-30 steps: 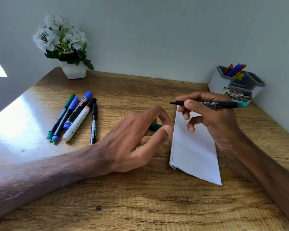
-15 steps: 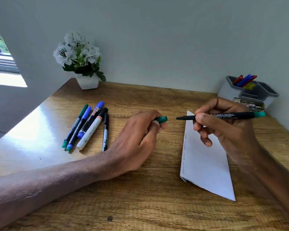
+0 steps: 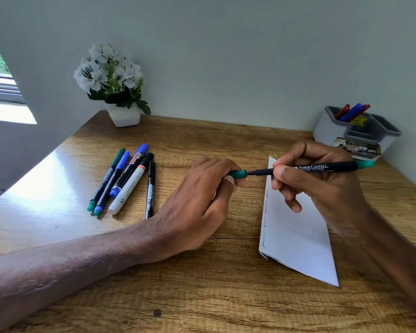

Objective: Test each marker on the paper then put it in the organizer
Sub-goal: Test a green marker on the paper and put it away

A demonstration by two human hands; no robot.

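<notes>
The black slim marker with a green end carries white print: "FABER-CASTELL", with a smaller line beneath reading roughly "MARK 1513 FINE". The grey plastic organizer bears a front label showing "OPL"; the rest is illegible. The white marker barrel shows a "CE" mark.

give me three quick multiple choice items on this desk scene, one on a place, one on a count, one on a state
1. Where is the grey plastic organizer?
A. far right corner
B. beside the flower pot
C. on the paper

2. How many loose markers lie on the wooden desk?
A. three
B. five
C. seven

3. The green cap in the left hand is:
A. fully on the black green-ended marker
B. at its tip
C. on the desk

A: it stands against the wall at right.
B: five lie side by side.
B: the right hand points the tip into the cap.
</notes>
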